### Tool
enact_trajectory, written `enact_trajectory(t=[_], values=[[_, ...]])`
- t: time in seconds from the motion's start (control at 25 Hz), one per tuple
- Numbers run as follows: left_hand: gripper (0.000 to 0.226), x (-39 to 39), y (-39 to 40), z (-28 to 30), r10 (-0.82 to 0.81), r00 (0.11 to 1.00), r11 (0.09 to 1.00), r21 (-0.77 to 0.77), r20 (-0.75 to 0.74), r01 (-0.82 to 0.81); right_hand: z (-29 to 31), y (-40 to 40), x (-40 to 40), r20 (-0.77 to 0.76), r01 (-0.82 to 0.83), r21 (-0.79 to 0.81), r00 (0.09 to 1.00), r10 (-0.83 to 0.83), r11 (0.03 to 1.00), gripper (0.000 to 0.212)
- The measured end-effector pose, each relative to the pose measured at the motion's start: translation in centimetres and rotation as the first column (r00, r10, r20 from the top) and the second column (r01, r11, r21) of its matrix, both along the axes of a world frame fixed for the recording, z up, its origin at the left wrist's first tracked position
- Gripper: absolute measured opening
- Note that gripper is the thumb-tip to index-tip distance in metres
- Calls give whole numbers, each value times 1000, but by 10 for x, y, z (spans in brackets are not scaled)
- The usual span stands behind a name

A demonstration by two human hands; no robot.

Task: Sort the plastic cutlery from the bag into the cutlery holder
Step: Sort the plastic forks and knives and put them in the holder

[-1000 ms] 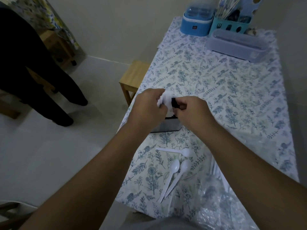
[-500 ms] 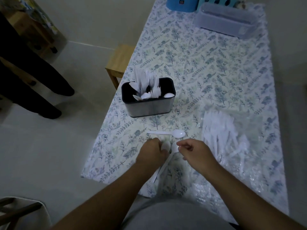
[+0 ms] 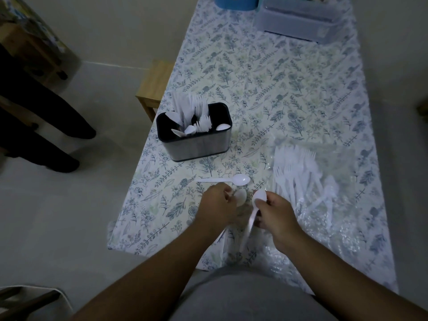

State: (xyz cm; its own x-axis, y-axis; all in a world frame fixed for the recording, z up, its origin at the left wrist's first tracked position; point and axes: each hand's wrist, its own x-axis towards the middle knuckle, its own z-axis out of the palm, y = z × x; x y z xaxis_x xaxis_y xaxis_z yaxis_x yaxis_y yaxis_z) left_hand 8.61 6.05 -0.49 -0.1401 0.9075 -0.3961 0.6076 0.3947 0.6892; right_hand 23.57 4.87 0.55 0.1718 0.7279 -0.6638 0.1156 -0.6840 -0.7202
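Observation:
A black-rimmed metal cutlery holder (image 3: pixel 196 149) stands on the floral tablecloth with several white plastic spoons and forks upright in it. My left hand (image 3: pixel 214 208) grips a white spoon (image 3: pixel 240 197) near its bowl. My right hand (image 3: pixel 276 215) holds a second white spoon (image 3: pixel 258 198), lifted off the cloth, its handle slanting down toward me. A third spoon (image 3: pixel 234 180) lies flat just beyond both hands. The clear plastic bag (image 3: pixel 324 218) lies at the right with a pile of white forks (image 3: pixel 295 173) in it.
A grey lidded box (image 3: pixel 298 24) and a blue container (image 3: pixel 234 2) stand at the table's far end. A wooden stool (image 3: pixel 154 85) is beside the table's left edge. A person's dark legs (image 3: pixel 41 117) stand on the floor at left.
My hands came back from the holder to the near edge of the table, and each picked up one of the two spoons lying there. My right hand's spoon is now raised.

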Motion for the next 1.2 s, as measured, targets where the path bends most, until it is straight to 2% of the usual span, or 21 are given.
enact_trajectory(t=[0.12,0.2,0.28,0.4,0.48,0.56,0.64,0.72,0.8,0.84,0.92,0.96,1.04,1.12,1.2], values=[[13,6,7,-7,-60,992,998,-18,-112,58,-4,2,7,-146,111,-132,981,-131,985,28],[13,9,11,-8,-76,988,997,-21,-134,74,-5,2,9,-194,100,-164,972,-131,981,26],[13,11,12,-6,-67,995,997,-48,-70,64,-7,1,11,-225,23,-139,973,-54,990,24],[13,15,13,1,-9,977,990,-136,211,38,-8,2,8,-317,5,-87,948,-33,996,21],[11,16,15,4,31,965,995,-103,261,-4,-11,3,8,-276,10,-61,961,-27,998,21],[8,11,23,-1,-15,998,996,92,55,10,-11,4,12,-189,31,-80,981,-46,996,21],[21,4,36,-12,-112,974,962,226,-196,156,-5,5,14,-155,40,-109,986,-57,993,20],[27,3,46,-20,-235,901,937,163,-364,310,-1,6,15,-145,55,-111,987,-71,992,22],[16,6,50,-23,-272,882,942,80,-386,326,-1,6,15,-161,89,-110,981,-106,990,23],[12,7,49,-21,-246,913,958,62,-324,280,-1,6,16,-177,96,-113,977,-115,989,24],[12,10,43,-11,-99,992,995,-2,-79,99,0,8,18,-241,105,-119,962,-132,987,26],[13,12,37,-4,-15,998,999,-49,59,18,2,9,19,-290,105,-119,948,-135,987,27],[17,20,22,7,133,954,986,-131,268,-101,5,11,16,-401,112,-120,904,-152,986,30],[22,27,12,15,203,917,976,-150,342,-160,8,11,7,-462,132,-155,866,-190,979,39],[21,30,8,17,203,913,979,-106,354,-176,10,11,-2,-491,153,-201,839,-235,968,49]])
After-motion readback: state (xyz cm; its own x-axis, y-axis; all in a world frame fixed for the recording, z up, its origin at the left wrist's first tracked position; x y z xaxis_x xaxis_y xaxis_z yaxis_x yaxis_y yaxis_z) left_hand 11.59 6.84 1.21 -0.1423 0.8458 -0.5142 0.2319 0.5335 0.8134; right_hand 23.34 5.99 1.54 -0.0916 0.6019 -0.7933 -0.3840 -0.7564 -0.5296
